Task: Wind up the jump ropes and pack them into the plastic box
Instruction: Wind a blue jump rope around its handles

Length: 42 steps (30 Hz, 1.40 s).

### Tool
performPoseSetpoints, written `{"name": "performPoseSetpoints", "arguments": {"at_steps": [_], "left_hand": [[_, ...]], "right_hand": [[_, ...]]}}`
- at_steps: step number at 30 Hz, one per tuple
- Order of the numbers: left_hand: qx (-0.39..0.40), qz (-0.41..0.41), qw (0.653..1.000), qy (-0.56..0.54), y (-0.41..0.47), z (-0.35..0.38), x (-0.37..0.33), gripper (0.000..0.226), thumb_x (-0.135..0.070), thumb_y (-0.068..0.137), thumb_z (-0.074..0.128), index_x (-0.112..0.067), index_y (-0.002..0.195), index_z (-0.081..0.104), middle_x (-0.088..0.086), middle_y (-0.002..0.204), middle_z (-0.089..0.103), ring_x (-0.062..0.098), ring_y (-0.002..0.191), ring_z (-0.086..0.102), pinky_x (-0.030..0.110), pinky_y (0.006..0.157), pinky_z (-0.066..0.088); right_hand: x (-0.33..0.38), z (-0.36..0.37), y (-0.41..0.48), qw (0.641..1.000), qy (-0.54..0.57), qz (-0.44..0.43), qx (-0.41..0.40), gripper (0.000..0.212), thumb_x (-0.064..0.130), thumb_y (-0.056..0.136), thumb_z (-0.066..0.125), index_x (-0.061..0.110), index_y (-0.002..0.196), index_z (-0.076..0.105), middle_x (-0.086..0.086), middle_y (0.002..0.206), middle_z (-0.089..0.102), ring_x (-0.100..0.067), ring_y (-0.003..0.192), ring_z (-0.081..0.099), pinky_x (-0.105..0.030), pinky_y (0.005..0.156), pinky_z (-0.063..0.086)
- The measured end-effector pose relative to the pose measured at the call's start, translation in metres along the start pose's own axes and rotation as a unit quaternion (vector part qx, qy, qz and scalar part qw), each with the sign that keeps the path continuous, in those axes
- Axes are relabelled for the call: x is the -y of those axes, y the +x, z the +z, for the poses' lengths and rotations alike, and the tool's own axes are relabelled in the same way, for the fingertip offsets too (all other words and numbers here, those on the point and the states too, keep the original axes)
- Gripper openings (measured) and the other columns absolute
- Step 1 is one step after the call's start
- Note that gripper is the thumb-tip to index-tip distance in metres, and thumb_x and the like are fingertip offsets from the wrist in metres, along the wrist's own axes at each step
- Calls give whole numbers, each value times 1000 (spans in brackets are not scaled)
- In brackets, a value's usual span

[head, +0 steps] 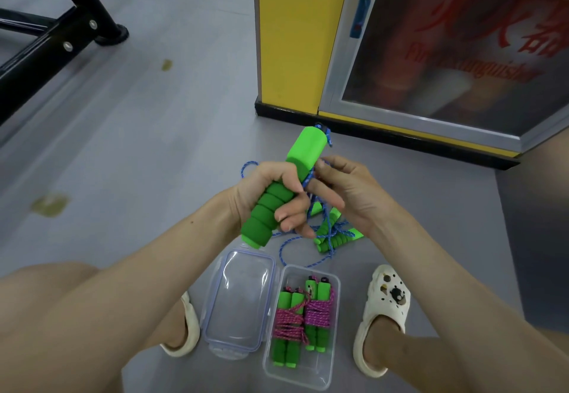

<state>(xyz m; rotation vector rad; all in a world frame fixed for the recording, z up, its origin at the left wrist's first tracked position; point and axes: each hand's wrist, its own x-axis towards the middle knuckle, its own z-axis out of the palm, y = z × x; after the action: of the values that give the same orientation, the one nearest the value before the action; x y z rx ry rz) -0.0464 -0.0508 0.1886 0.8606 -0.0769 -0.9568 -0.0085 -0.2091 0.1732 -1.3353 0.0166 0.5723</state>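
My left hand (271,192) grips a pair of green foam jump-rope handles (277,189), held tilted above the floor. My right hand (341,189) pinches the blue rope (309,177) right beside the handles. The rest of that blue rope (286,248) trails in loose loops on the floor. Another green-handled rope with blue cord (335,235) lies on the floor under my right hand. A clear plastic box (329,358) stands between my feet and holds two wound ropes with pink cord (303,315). Its clear lid (240,300) lies to the box's left.
A yellow cabinet (292,38) with a glass fire-extinguisher door (446,54) stands on the grey floor ahead. A black metal frame (55,38) is at the far left. My feet in white clogs (381,315) flank the box and lid.
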Motion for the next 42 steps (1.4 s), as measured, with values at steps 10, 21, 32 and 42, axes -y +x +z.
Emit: {"name": "performPoseSetpoints", "arguments": {"at_steps": [10, 21, 32, 42], "left_hand": [[54, 170, 968, -175, 19, -2, -3, 80, -4, 67, 53, -7, 145, 35, 25, 141, 45, 36, 131, 44, 47, 109, 36], [-309, 133, 917, 213, 10, -6, -16, 50, -11, 57, 51, -35, 102, 53, -12, 117, 57, 4, 97, 48, 19, 80, 35], [-282, -103, 830, 470, 4, -16, -8, 4, -19, 83, 62, -16, 84, 64, -5, 77, 65, 14, 80, 58, 30, 87, 44], [-85, -28, 993, 78, 2, -1, -3, 44, -17, 60, 47, 5, 88, 73, 13, 38, 49, 29, 48, 62, 38, 75, 56]], "right_hand": [[-10, 34, -10, 984, -163, -1, -72, 50, 2, 98, 37, 1, 147, 25, -27, 150, 28, -40, 138, 28, -53, 113, 25], [-20, 4, -6, 969, -238, 50, 45, 3, 14, 84, 69, 13, 83, 72, -6, 64, 59, -8, 53, 48, -19, 53, 42], [-2, -7, 3, 967, -249, -53, 3, 9, 9, 89, 62, 10, 94, 69, -1, 78, 66, 2, 64, 55, -12, 66, 46], [-5, -3, 5, 997, -70, -10, -12, 13, 12, 90, 59, 12, 79, 67, -5, 69, 61, -19, 69, 51, -29, 72, 44]]}}
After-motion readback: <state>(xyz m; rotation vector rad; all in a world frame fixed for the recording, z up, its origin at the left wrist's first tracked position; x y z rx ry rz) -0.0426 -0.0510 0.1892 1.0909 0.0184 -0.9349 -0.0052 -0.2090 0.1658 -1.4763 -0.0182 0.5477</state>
